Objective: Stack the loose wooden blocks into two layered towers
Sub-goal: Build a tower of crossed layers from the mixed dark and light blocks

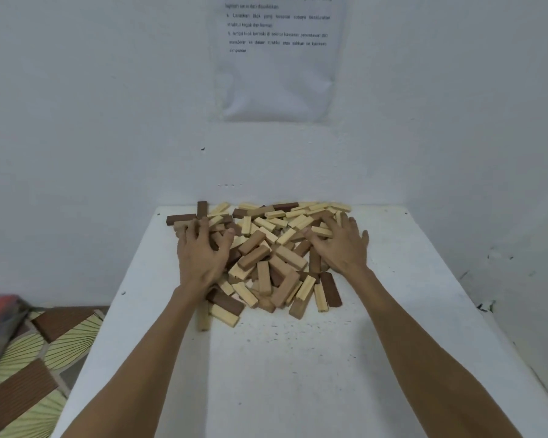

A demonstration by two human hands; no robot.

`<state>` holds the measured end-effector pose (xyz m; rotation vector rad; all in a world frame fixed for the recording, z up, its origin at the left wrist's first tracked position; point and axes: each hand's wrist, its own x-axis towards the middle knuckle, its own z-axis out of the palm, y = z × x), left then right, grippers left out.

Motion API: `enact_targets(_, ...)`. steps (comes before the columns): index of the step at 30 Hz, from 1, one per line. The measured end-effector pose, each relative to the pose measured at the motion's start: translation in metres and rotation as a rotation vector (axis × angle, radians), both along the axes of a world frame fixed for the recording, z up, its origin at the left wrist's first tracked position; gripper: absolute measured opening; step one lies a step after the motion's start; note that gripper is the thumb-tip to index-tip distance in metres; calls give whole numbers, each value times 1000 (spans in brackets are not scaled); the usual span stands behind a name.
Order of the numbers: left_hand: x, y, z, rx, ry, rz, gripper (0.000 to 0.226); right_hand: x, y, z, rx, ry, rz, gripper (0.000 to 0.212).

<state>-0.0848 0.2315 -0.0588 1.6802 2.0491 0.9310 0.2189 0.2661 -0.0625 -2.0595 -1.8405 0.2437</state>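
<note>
Work item: heap of loose rectangular wooden blocks in pale, tan and dark brown (263,257), lying jumbled at the far end of my white table top (282,374), close to the white wall.
Left hand: my left hand (203,254) rests on the left side of the heap, fingers splayed and bent over the blocks. I see no single block pinched.
Right hand: my right hand (340,248) lies on the right side of the heap, fingers spread flat across the top blocks.
Towers built: none. No layer is laid and no blocks are set side by side in a row.
Strays: a dark brown block (181,219) juts past the table's left edge at the far corner.
Build area: the near half of the table top carries no blocks.
Progress estimate: at the start, with sorting or gathering only.
Remaining: all of it, that is, choosing two footprints, laying crossed layers and using up the heap.
Caution: the overhanging blocks on the left could drop if I push the heap that way.
</note>
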Motion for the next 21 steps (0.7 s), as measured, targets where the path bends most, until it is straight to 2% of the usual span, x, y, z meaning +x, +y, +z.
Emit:
enact_targets(3, -7, -3, 2, 35, -102, -67, 95, -18, -9, -1, 32, 66, 29, 78)
enact_targets(6, -20, -12, 7, 58, -186, -125, 92, -28, -17, 5, 23, 229, 61, 74)
enact_targets(9, -20, -35, 14, 52, -96, -170, 83, -28, -28, 21, -2, 391, 5, 70)
enact_targets(11, -11, -61, 17, 49, -26, -220, 78, -22, -47, 30, -27, 406, -16, 80)
enact_targets(14, 4, -100, 12, 40, 89, -292, 79, -18, -90, 24, -20, 390, 10, 93)
enact_targets(18, 21, -127, -2, -53, 303, -276, 95, -35, -134, 3, 84, 281, 112, 89)
enact_targets(21, 28, -126, -5, -78, 397, -254, 100, -57, -130, 0, 67, 210, 93, 90)
